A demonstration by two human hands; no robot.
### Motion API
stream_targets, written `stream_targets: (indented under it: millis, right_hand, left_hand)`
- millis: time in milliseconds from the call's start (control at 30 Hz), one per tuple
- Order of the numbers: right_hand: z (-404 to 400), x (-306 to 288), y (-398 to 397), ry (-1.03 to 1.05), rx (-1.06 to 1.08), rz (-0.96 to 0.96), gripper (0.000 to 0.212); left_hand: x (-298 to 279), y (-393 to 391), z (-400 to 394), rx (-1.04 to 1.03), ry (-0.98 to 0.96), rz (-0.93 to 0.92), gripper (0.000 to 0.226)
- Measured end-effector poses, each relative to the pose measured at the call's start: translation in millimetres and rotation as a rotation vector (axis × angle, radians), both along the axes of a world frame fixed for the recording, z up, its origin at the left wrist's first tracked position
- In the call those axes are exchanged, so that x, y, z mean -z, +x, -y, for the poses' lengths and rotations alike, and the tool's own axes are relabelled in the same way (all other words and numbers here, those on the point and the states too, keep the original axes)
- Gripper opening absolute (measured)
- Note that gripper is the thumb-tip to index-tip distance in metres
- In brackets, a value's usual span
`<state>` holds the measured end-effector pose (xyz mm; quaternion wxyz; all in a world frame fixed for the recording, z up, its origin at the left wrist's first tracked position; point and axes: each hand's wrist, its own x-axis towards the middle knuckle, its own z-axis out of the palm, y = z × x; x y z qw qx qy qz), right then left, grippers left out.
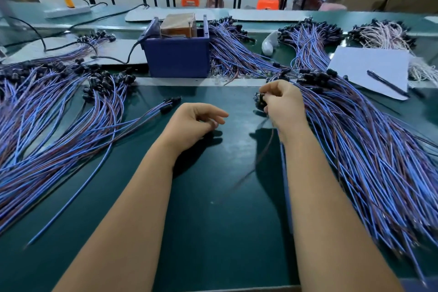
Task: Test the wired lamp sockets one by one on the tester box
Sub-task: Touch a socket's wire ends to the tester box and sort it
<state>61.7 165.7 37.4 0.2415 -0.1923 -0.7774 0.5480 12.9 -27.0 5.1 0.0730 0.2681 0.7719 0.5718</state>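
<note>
A blue tester box (176, 57) stands at the middle back of the green table (213, 197), a brown block inside it. My right hand (283, 105) pinches a black lamp socket (260, 99), whose blue and brown wires trail down under the wrist. Just right of it lies a large pile of wired sockets (355, 140). My left hand (196, 123) hovers over the table with fingers loosely curled and holds nothing. Another pile of wired sockets (59, 114) fans out at the left.
More socket bundles (310, 40) lie behind the right pile and right of the box. A sheet of paper (369, 69) with a pen (387, 83) sits at the right. Black cables (113, 59) run from the box toward a power strip (67, 10) at the back left.
</note>
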Motion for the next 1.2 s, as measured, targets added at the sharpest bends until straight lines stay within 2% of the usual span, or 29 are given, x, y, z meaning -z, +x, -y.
stream_targets:
  millis: [167,333,400,500,567,633,700,767,800,1000,1100,1200]
  right_hand:
    - [-35,-18,16,0.384,-0.005,0.263,0.034]
    - [-47,-35,27,0.698,0.255,0.472,0.032]
    - [-41,-36,25,0.75,0.341,0.498,0.032]
    - [-12,-30,17,0.726,0.335,0.359,0.031]
    - [18,-23,8,0.695,0.238,0.232,0.028]
    - [51,-14,-3,0.634,0.075,0.152,0.024]
    - [81,-3,-10,0.365,-0.177,0.101,0.019]
    - [101,6,-11,-0.025,-0.351,0.094,0.016]
    - [105,11,-11,-0.124,-0.365,0.09,0.018]
    - [100,22,-11,-0.158,-0.386,0.032,0.021]
    - [101,25,-10,-0.115,-0.395,0.029,0.022]
    - [106,28,-11,-0.012,-0.401,0.049,0.023]
  left_hand:
    - [2,-1,1,-0.047,0.016,-0.002,0.041]
    - [0,1,-6,-0.081,-0.146,-0.089,0.039]
    - [-2,6,-9,-0.224,-0.207,-0.214,0.034]
    - [-2,11,-4,-0.597,-0.347,-0.401,0.035]
    - [-2,12,2,-0.775,-0.538,-0.3,0.045]
    - [-4,14,5,-0.8,-0.677,-0.123,0.051]
    - [-5,13,6,-0.811,-0.698,-0.056,0.052]
    - [-7,12,7,-0.842,-0.689,-0.051,0.051]
    - [-7,10,8,-0.856,-0.688,-0.048,0.05]
    - [-6,5,9,-0.887,-0.628,-0.081,0.035]
    - [-2,4,10,-0.919,-0.497,-0.122,0.03]
    - [0,5,14,-0.885,-0.225,-0.186,0.026]
